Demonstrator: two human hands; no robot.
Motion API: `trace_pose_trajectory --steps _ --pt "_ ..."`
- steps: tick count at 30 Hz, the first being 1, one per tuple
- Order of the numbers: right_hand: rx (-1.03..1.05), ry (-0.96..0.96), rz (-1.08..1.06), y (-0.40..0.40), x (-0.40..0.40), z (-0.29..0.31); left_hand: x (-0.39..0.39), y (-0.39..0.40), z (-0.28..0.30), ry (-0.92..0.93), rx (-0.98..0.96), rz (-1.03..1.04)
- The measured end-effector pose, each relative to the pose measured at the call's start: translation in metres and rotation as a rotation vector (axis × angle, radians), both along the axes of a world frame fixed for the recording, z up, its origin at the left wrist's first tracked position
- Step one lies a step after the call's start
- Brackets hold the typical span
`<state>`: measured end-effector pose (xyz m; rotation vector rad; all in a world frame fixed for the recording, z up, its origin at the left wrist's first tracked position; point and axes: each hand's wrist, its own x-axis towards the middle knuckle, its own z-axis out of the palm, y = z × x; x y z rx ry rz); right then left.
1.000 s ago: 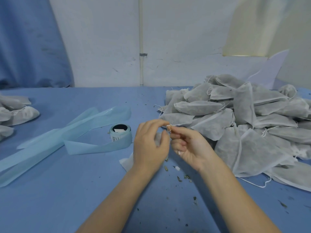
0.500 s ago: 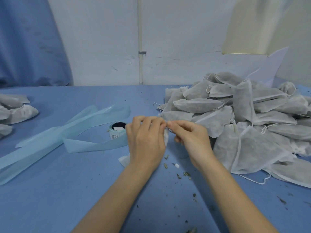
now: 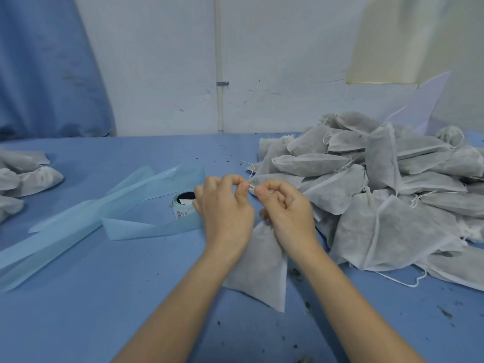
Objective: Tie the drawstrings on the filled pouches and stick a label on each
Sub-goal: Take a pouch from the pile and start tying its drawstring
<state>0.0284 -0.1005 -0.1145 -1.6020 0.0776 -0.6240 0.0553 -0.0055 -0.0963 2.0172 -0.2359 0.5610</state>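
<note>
A filled white pouch (image 3: 262,265) hangs between my wrists, its lower corner near the blue table. My left hand (image 3: 225,208) and my right hand (image 3: 285,208) meet above it, and each pinches the pouch's thin white drawstring (image 3: 251,185) between thumb and fingertips. The pouch's top is hidden behind my hands. A roll of labels (image 3: 183,205) on pale blue backing stands just left of my left hand, partly covered by it.
A big heap of filled white pouches (image 3: 379,189) covers the table's right side, loose strings trailing out. A few more pouches (image 3: 23,179) lie at the far left. Long strips of blue backing tape (image 3: 86,216) spread left of the roll. Dark crumbs dot the tablecloth.
Both hands have lifted the pouch, so it now hangs into view below them. The fingertips stay pinched together at the drawstring.
</note>
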Motion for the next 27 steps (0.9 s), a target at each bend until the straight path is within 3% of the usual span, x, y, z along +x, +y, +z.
trace_pose_trajectory --steps 6,10,15,17,20,22,27 --pt "0.010 -0.009 -0.005 0.001 0.002 0.005 0.009 0.011 0.007 0.015 -0.036 0.044" --pt "0.134 -0.030 -0.100 0.002 0.003 0.007 0.007 0.009 0.005 0.092 -0.134 -0.096" --pt "0.554 -0.074 -0.327 -0.009 0.012 0.009 0.008 0.016 0.012 0.591 -0.226 -0.350" --pt "0.614 -0.096 -0.421 -0.014 0.015 0.008 0.006 0.017 0.012 0.815 -0.390 -0.577" --pt "0.610 -0.098 -0.554 -0.020 0.018 0.003 0.007 0.011 0.006 0.907 -0.708 -0.723" --pt "0.571 -0.105 -0.500 -0.023 0.017 0.002 0.007 0.007 0.001 0.869 -0.772 -0.686" --pt "0.295 -0.077 -0.096 -0.020 0.004 0.000 0.012 0.010 -0.001 0.819 -0.772 -0.578"
